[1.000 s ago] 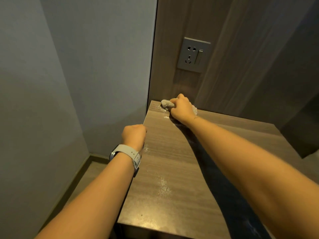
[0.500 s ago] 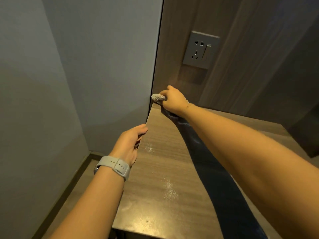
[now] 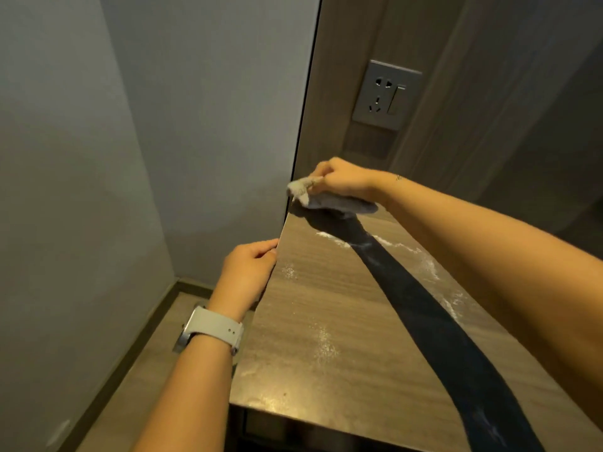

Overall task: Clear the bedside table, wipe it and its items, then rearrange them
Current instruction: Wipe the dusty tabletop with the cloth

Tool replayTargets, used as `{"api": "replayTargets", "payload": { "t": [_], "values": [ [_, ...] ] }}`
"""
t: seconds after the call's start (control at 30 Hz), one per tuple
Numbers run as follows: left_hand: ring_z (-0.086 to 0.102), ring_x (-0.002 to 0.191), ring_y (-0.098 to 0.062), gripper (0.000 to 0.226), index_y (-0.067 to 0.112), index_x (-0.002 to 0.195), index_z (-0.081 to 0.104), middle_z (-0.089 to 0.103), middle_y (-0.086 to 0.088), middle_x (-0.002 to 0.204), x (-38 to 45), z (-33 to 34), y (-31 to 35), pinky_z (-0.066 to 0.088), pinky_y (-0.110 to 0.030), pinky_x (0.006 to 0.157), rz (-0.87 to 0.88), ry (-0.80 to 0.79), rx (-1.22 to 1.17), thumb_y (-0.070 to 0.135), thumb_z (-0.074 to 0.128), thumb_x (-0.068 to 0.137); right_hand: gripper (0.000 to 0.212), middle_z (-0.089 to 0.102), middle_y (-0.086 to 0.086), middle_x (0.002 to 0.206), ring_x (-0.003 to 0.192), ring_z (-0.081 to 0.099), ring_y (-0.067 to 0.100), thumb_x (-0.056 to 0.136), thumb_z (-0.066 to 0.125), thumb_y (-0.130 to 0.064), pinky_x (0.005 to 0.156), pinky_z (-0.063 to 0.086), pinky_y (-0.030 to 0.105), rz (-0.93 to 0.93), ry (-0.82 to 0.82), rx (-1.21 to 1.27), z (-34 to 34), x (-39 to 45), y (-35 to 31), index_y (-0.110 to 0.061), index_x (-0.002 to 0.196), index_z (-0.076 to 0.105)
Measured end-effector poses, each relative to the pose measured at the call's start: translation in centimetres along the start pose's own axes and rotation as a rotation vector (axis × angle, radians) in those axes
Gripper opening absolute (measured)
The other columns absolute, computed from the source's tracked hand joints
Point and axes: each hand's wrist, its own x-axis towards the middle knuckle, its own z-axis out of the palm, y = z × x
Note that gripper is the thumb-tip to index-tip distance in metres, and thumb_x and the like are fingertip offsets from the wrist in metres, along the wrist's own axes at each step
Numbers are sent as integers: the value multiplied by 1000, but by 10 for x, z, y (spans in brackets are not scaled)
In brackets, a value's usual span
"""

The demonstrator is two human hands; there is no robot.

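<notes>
A grey wall [image 3: 137, 125] stands left of the bedside table [image 3: 326, 305]. The left hand [image 3: 249, 272], with a pale watch [image 3: 212, 331] on its wrist, grips the table's left edge, fingers curled over the rim. On the tabletop lie streaks of white dust [image 3: 323, 347]. At the table's far left corner the right hand [image 3: 342, 182] clutches a bunched grey cloth [image 3: 326, 200], which touches the surface there. Above the table, a grey socket plate [image 3: 385, 94] sits on the wood wall panel [image 3: 336, 76].
</notes>
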Motion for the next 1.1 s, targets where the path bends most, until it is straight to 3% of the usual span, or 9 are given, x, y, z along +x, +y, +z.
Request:
{"api": "replayTargets", "payload": {
  "t": [0.1, 0.2, 0.27, 0.5, 0.6, 0.73, 0.83, 0.97, 1.1],
  "values": [
    [63, 87, 1, 28, 30, 112, 69, 70, 18, 97, -1, 3, -2, 51, -19, 76, 34, 57, 29, 16, 51, 97, 22, 63, 12, 101, 96, 58, 24, 88, 57, -15, 79, 49, 38, 70, 118, -102, -2, 37, 10, -7, 103, 71],
    [63, 101, -6, 27, 26, 115, 71, 72, 8, 110, 4, -1, -7, 51, -39, 97, 9, 23, -5, 19, 54, 95, 26, 56, 4, 98, 100, 57, 27, 87, 55, -11, 84, 50, 40, 86, 305, -192, 28, 50, 28, -5, 107, 70],
    [65, 105, -10, 26, 26, 115, 70, 72, 9, 110, 1, -4, -11, 50, -39, 98, -4, 1, -30, 20, 55, 95, 21, 48, -7, 92, 98, 55, 21, 86, 59, -13, 83, 48, 35, 48, 387, -82, 49, 41, 32, -6, 106, 65],
    [63, 81, -10, 19, 26, 102, 71, 69, 8, 86, -17, -5, -3, 51, -26, 72, -41, 20, -26, 20, 54, 96, 21, 44, -11, 96, 88, 46, 1, 92, 59, -13, 73, 39, 8, -225, 31, -43, 74, -67, -11, -16, 109, 71],
    [57, 78, -14, 21, 28, 94, 70, 65, 4, 82, -29, -7, 3, 47, -30, 75, -14, 34, 61, 23, 50, 98, 23, 45, -15, 94, 87, 46, 3, 91, 58, -13, 73, 40, 16, -217, -87, -110, 57, -80, -26, -16, 109, 72],
    [62, 100, -17, 28, 22, 106, 71, 68, 5, 101, -36, -10, 6, 50, -40, 95, -45, 34, 107, 20, 43, 100, 23, 45, -5, 87, 80, 46, 8, 90, 56, -11, 80, 44, 39, -116, 188, -148, 58, -54, -26, -3, 105, 72],
    [64, 97, -18, 31, 20, 108, 71, 70, 1, 106, -38, -9, 2, 52, -38, 90, -35, 50, 127, 17, 41, 101, 30, 45, 3, 100, 95, 49, 19, 91, 53, -11, 82, 46, 36, -106, 263, -315, 86, -50, -23, -12, 115, 70],
    [59, 82, -22, 25, 16, 106, 70, 67, -1, 91, -44, -10, -3, 44, -30, 69, 21, 67, 213, 16, 46, 99, 31, 42, 2, 101, 94, 41, 14, 92, 53, -15, 81, 43, 32, -269, 156, -374, 103, -100, -36, -16, 120, 66],
    [62, 95, -19, 24, 19, 109, 70, 69, -4, 106, -62, -19, 1, 50, -33, 80, -42, 7, 156, 14, 50, 96, 33, 44, 4, 104, 94, 43, 15, 92, 58, -18, 81, 43, 31, -304, -94, -361, 99, -154, -50, -20, 123, 66]
  ]
}}
